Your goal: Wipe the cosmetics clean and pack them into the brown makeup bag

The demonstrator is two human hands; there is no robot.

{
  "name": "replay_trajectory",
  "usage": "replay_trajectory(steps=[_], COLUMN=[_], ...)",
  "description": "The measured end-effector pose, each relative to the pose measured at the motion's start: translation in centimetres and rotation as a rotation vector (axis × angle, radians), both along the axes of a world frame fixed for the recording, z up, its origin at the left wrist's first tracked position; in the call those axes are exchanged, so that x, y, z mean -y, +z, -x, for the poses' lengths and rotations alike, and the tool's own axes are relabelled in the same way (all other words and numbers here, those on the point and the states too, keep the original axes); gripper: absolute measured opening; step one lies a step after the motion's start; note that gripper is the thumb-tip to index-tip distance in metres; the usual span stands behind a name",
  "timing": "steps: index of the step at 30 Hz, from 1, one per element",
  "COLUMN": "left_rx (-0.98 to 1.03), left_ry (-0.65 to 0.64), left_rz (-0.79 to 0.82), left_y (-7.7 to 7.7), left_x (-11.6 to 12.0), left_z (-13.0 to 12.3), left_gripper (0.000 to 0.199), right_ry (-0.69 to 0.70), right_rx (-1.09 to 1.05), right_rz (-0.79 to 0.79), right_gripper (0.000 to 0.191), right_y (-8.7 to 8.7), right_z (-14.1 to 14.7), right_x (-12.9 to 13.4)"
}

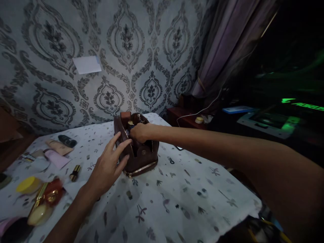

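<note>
The right hand (pixel 140 132) reaches inside the open bag (pixel 142 159), its grip hidden, while the left hand (pixel 106 164), fingers spread, touches the bag's left side.

The bag (pixel 136 163) around the right hand (pixel 140 132) is dark brown, with a gold-toned zip (pixel 145 167). Beneath the left hand (pixel 107 165), the cloth (pixel 177 195) is white, scattered with grey, green and brown sprigs and leaves. Left of that hand show a pink tube (pixel 57 158), a tan tube (pixel 57 147), a yellow lid (pixel 28 185) and a red-and-gold item (pixel 53 193). Beyond both hands, the wallpaper (pixel 157 44) is pale grey with darker damask medallions; further right, the curtain (pixel 220 40) is dull purple.
</note>
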State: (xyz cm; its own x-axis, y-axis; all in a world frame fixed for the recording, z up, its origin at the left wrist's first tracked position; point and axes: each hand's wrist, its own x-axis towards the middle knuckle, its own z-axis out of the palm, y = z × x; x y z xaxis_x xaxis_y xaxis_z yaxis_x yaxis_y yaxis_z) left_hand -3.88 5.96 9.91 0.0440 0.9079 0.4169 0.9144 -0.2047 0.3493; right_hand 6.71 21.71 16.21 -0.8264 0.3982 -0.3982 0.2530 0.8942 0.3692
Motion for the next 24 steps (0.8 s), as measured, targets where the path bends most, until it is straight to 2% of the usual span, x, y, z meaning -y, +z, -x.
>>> replay_trajectory(steps=[4, 8, 14, 19, 24], left_rx=[-0.005, -0.006, -0.011, -0.026, -0.044], left_ry=[0.004, 0.000, -0.006, 0.010, 0.006], left_rz=[-0.018, -0.027, -0.050, -0.034, -0.050], left_y=[-0.2, -0.3, -0.6, -0.6, -0.5], left_x=[0.0, 0.0, 0.0, 0.0, -0.1], left_z=[0.0, 0.1, 0.3, 0.2, 0.3], left_gripper=[0.041, 0.041, 0.041, 0.041, 0.041], right_ry=[-0.002, 0.026, 0.137, 0.080, 0.008], right_rx=[-0.025, -0.034, -0.205, -0.383, -0.288], right_rz=[-0.015, -0.020, 0.007, 0.055, 0.036], right_gripper=[0.030, 0.033, 0.031, 0.040, 0.043], right_y=[-0.6, -0.4, 1.8, 3.7, 3.6], right_z=[0.2, 0.0, -0.4, -0.6, -0.3], right_x=[0.0, 0.0, -1.8, -3.0, -3.1])
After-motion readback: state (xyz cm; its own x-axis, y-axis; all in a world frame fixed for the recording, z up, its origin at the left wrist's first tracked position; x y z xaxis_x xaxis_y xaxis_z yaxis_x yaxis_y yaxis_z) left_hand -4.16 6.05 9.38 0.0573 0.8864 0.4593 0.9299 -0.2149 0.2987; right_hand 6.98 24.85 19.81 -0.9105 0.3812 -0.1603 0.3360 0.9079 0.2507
